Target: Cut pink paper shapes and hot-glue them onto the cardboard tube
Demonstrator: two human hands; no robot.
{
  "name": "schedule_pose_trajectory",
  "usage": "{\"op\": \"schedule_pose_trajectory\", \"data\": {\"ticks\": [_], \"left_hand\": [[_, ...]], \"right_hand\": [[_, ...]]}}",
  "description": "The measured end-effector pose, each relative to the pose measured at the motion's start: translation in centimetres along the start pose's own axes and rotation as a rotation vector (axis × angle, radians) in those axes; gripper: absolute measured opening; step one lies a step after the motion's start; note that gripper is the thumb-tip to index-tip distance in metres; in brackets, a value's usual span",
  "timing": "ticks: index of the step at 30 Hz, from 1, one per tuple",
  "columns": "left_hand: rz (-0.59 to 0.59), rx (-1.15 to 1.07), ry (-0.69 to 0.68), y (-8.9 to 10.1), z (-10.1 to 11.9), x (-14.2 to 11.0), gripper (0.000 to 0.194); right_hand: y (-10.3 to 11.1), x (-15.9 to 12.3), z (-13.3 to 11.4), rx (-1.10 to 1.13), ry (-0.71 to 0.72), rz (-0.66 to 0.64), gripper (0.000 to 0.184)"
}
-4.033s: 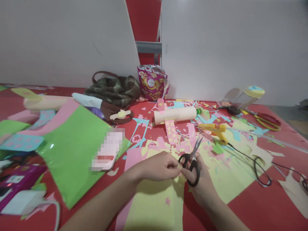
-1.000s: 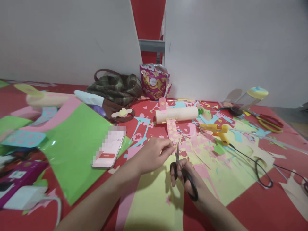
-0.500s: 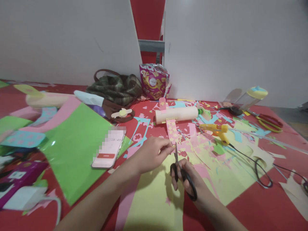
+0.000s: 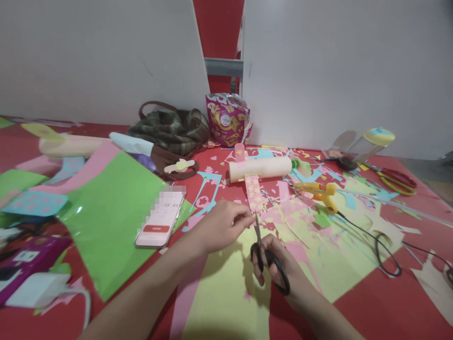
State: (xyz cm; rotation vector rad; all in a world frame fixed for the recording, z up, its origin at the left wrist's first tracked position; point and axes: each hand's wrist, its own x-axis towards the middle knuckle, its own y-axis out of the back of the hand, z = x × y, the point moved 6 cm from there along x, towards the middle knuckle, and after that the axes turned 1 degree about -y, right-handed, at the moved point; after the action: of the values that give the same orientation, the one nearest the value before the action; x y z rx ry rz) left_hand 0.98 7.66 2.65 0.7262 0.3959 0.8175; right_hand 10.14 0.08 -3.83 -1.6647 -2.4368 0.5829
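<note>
My right hand has its fingers through the black handles of a pair of scissors, blades pointing up and away from me. At their tips, my left hand pinches thumb and fingers together; whatever is between them is too small to make out. Below both hands lies a pale yellow sheet with a small pink star on it. Just beyond my fingers a pink strip with yellow stars runs out from under a cream paper tube.
Paper scraps cover the table around a yellow hot glue gun with a black cord. A phone rests on green sheets at left. Behind are a purple snack bag and plaid bag; red-handled scissors lie at right.
The scissor tips have swung slightly left, closer to my left fingertips. Both hands otherwise stay in nearly the same place.
</note>
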Motion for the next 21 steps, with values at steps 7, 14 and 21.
{"op": "schedule_pose_trajectory", "data": {"ticks": [7,14,21], "left_hand": [[-0.021,0.003,0.041,-0.18,0.11,0.04,0.026],[-0.026,-0.010,0.056,-0.20,0.02,0.00,0.024],[-0.032,-0.006,0.072,-0.26,-0.23,0.03,0.025]], "right_hand": [[0.17,-0.13,0.31,0.040,0.008,-0.021,0.038],[0.16,-0.20,0.18,0.010,-0.002,-0.016,0.036],[0.21,-0.14,0.33,0.031,-0.032,-0.005,0.040]]}}
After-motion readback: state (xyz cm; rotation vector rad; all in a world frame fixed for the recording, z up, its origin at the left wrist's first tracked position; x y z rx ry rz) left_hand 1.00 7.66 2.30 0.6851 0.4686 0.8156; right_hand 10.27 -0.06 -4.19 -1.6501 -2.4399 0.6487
